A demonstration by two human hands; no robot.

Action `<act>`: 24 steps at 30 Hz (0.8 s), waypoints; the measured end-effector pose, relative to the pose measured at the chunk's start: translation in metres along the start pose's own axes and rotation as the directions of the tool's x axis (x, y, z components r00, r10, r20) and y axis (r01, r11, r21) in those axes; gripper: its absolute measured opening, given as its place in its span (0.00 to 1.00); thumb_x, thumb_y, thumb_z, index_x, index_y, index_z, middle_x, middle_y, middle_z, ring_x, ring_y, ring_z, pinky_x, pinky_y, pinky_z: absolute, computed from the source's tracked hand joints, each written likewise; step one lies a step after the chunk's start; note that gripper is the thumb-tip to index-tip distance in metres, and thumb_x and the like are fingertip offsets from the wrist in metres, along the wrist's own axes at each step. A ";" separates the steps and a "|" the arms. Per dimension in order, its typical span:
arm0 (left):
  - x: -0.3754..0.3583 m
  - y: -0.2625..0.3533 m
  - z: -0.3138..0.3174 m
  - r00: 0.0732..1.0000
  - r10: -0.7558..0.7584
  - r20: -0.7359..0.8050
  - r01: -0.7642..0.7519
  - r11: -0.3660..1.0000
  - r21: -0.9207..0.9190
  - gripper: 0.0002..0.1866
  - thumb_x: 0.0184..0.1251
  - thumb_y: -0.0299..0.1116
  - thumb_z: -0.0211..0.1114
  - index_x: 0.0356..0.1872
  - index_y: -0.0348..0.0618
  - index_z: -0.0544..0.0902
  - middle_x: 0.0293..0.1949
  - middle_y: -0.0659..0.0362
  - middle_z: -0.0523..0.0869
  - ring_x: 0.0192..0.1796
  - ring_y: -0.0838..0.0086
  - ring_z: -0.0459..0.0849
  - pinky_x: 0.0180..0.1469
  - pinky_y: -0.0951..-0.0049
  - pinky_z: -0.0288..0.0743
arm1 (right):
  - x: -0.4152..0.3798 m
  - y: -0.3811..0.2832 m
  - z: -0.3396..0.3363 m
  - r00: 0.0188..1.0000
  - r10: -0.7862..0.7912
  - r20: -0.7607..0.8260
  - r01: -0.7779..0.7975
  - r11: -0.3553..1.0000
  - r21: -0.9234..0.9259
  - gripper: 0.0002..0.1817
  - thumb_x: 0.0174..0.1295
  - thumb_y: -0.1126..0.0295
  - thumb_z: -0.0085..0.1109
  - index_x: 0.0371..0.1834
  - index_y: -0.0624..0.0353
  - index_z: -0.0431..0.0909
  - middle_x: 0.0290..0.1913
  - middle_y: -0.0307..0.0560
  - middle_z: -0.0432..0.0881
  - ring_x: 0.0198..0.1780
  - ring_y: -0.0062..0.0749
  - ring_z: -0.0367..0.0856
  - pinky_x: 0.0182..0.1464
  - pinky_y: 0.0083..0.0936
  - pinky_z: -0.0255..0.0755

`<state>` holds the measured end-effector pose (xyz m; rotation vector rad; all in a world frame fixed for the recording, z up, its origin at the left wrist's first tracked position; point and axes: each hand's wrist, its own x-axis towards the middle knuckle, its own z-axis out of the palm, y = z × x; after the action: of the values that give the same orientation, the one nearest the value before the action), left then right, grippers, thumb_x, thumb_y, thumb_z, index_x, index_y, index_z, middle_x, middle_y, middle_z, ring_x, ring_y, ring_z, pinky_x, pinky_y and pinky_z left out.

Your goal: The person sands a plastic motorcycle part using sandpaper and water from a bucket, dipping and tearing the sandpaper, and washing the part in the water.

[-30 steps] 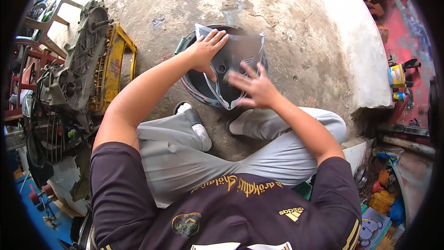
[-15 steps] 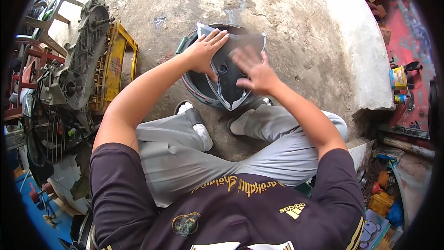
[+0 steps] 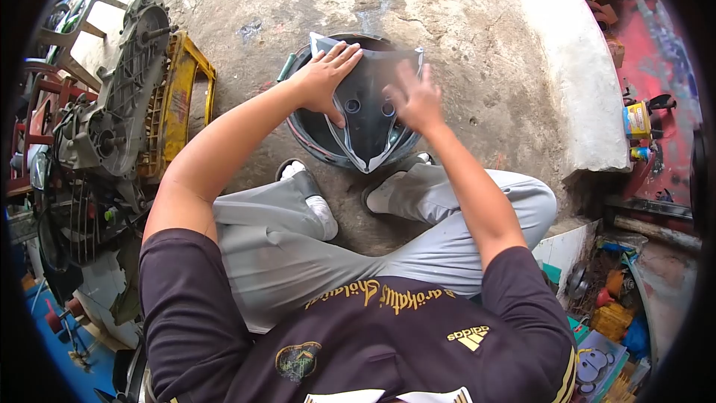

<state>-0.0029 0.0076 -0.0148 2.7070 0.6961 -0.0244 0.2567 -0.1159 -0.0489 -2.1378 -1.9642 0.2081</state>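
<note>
A dark, roughly triangular plastic panel (image 3: 367,124) with pale edges and two round holes lies across a black round basin (image 3: 310,134), its narrow tip pointing toward me. My left hand (image 3: 328,80) rests flat along the panel's left side, fingers stretched toward the far edge and thumb apart near the left hole. Over the right side is my right hand (image 3: 416,103), its fingers apart and blurred by motion, close to the right hole. Part of the panel's right edge is hidden behind that hand.
A grey metal engine casing (image 3: 123,97) and a yellow crate (image 3: 186,97) stand on the left. To the right runs a pale concrete ledge (image 3: 585,89), with a yellow tin (image 3: 636,120) beyond it. My sandalled feet flank the basin's near side on the concrete floor (image 3: 492,52).
My right hand has moved slightly over the panel's right side, uncovering more of the right hole. My left hand stays at the panel's left side. The whole view has shifted slightly.
</note>
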 end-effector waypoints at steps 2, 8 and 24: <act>0.000 -0.001 0.002 1.000 0.011 -0.014 -0.011 1.000 -0.001 0.86 0.29 0.57 0.92 0.89 0.39 0.44 0.90 0.48 0.47 0.91 0.49 0.41 0.89 0.47 0.45 | -0.011 -0.020 -0.006 0.987 -0.158 0.013 0.158 0.987 0.001 0.42 0.75 0.29 0.48 0.83 0.41 0.71 0.88 0.38 0.63 0.90 0.58 0.49 0.82 0.75 0.44; 0.001 0.002 -0.001 1.000 -0.001 0.017 0.001 1.000 0.015 0.86 0.29 0.57 0.92 0.89 0.38 0.43 0.90 0.47 0.46 0.91 0.49 0.41 0.89 0.47 0.46 | 0.001 0.008 0.029 0.972 0.211 -0.108 -0.197 0.973 0.123 0.39 0.76 0.31 0.50 0.84 0.36 0.70 0.88 0.34 0.62 0.90 0.57 0.49 0.83 0.74 0.42; -0.001 0.009 -0.003 0.999 -0.030 0.030 0.030 1.000 0.001 0.85 0.30 0.57 0.92 0.88 0.34 0.44 0.89 0.44 0.47 0.91 0.47 0.41 0.90 0.52 0.45 | -0.014 0.026 0.001 0.936 0.343 0.077 -0.351 0.920 0.172 0.45 0.72 0.28 0.52 0.86 0.40 0.67 0.87 0.36 0.64 0.90 0.52 0.49 0.81 0.77 0.43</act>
<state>0.0004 0.0010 -0.0088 2.6913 0.7280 -0.0722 0.2806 -0.1315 -0.0575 -2.3567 -1.5028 0.4827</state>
